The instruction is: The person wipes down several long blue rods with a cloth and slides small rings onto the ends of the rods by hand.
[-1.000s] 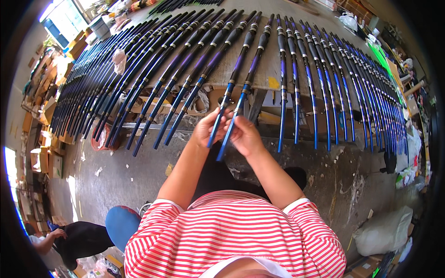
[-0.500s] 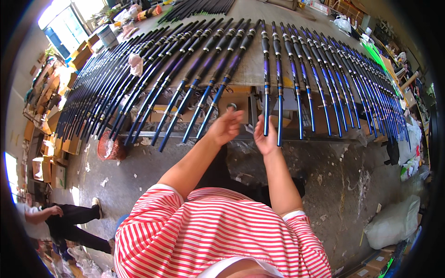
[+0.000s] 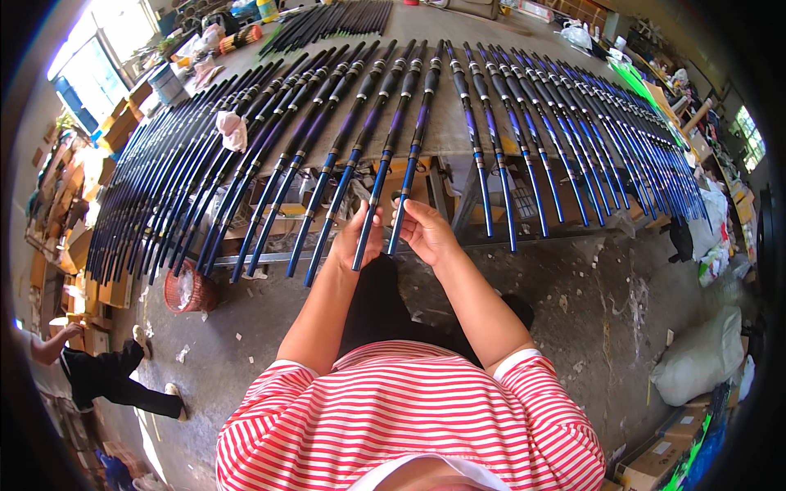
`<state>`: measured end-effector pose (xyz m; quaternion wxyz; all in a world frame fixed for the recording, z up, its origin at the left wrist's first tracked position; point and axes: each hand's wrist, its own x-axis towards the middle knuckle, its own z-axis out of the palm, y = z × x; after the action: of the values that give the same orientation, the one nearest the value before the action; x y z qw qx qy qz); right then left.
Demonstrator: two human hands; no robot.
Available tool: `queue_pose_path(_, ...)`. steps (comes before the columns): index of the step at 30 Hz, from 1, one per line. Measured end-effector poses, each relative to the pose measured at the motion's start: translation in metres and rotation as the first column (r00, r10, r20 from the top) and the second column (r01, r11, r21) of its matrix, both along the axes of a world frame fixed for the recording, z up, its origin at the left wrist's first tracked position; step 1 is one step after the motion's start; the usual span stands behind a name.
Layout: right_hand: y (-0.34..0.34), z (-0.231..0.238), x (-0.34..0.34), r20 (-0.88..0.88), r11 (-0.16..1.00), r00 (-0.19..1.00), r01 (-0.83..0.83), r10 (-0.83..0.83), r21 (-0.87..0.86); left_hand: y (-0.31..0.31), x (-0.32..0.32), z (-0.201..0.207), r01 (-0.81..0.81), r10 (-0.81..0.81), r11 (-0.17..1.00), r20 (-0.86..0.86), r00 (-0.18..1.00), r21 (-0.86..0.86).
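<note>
In the head view, slender fishing-type rods with black grips, purple-tinted middles and glossy blue lower ends lie fanned side by side on a grey, flat table (image 3: 458, 29), their blue ends jutting past its near edge. Pale markings on several shafts to the right of centre are too fine to read, as is the dark print on a brown cardboard box (image 3: 651, 466) at lower right. Both bare forearms reach forward from red-and-white striped sleeves, elbows bent and spread, bringing the two hands near each other under the middle of the fan. The left hand (image 3: 358, 233) is behind the left central rod (image 3: 386, 164), with the thumb on one side and fingers showing on the other; whether they grip it cannot be told. The right hand (image 3: 427, 235) is turned inward, thumb and fingers closed on the right central rod (image 3: 415, 147) near its blue end. A red woven basket (image 3: 184, 290) stands on the floor to the left.
</note>
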<state>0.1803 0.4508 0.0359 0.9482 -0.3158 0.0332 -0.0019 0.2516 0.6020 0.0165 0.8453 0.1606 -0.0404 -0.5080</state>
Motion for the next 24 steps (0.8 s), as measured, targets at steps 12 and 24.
queue_pose_path(12, -0.059, -0.018, 0.001, 0.074, 0.954, 0.991, 0.089, -0.115, 0.286, -0.077, -0.002, 0.017, 0.027, -0.035, 0.998, 0.144, 0.989, 0.058)
queue_pose_path(24, 0.093, -0.01, 0.022, 0.041, 0.94, 0.942, -0.334, 0.332, 0.062, 0.104, 0.009, -0.001, -0.196, 0.196, 0.981, 0.025, 0.98, -0.008)
